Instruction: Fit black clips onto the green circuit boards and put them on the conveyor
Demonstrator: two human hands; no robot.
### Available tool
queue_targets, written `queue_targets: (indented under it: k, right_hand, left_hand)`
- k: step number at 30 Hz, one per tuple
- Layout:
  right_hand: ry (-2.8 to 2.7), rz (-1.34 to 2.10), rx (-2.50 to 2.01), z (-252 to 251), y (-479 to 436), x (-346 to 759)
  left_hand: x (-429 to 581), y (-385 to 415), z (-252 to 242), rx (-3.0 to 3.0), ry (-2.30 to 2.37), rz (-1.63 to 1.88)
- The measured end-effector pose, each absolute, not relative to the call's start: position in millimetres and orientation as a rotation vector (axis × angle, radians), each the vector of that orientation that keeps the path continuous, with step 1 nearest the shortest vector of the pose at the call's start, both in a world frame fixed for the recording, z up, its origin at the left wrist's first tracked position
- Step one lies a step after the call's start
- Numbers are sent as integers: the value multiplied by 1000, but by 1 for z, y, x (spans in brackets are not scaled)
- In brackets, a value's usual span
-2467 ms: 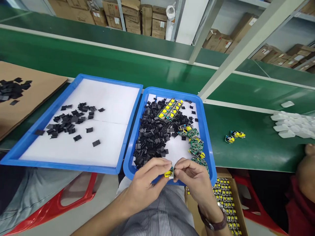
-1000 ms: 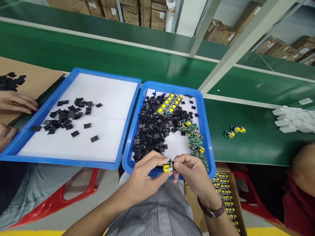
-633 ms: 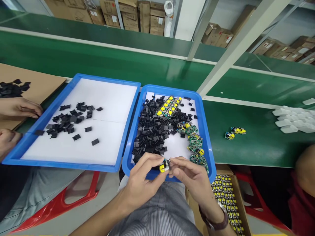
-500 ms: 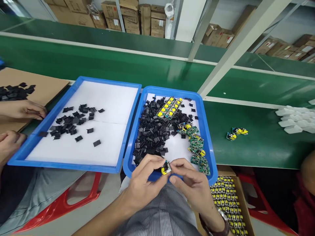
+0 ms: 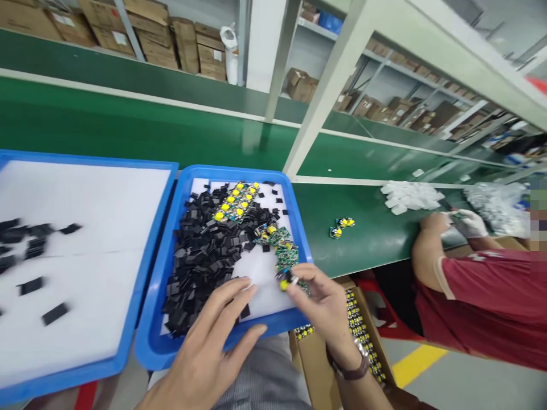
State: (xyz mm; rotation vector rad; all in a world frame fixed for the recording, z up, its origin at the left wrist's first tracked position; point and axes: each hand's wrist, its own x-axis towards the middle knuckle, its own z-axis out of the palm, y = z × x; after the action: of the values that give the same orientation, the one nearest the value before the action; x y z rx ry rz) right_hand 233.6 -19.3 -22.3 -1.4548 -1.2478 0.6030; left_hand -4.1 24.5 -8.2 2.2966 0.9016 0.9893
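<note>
My right hand (image 5: 325,302) pinches a small circuit board with a yellow part (image 5: 285,280) over the near right corner of the blue tray (image 5: 159,273). My left hand (image 5: 213,336) has its fingers stretched out flat over the tray's near rim, holding nothing, fingertips close to the pile of black clips (image 5: 200,256). A panel of yellow-topped boards (image 5: 236,202) lies at the tray's far end. Green circuit boards (image 5: 282,246) run down its right side.
A second blue tray (image 5: 141,267) with scattered black pieces lies to the left. A cardboard box of yellow-topped boards (image 5: 361,336) stands below my right hand. Two loose boards (image 5: 341,226) and white housings (image 5: 408,196) rest on the green belt (image 5: 367,239). A person in a red shirt (image 5: 482,296) works at the right.
The view has swung to the right. My left hand has let go of the board and opened. My right hand alone now carries the board over the tray's right side.
</note>
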Motion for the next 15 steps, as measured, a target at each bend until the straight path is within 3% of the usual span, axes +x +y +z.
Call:
queue_targets:
  k: [2, 7, 15]
  right_hand:
    - [-1235, 310, -1773, -36, -11, 285]
    - [-1230, -26, -1973, -76, 9, 384]
    - [-1562, -139, -1923, -85, 63, 435]
  left_hand:
    - [-12, 31, -8, 2330, 949, 1016]
    - [-37, 44, -16, 2379, 1078, 949]
    - [-42, 55, -9, 2560, 885, 773]
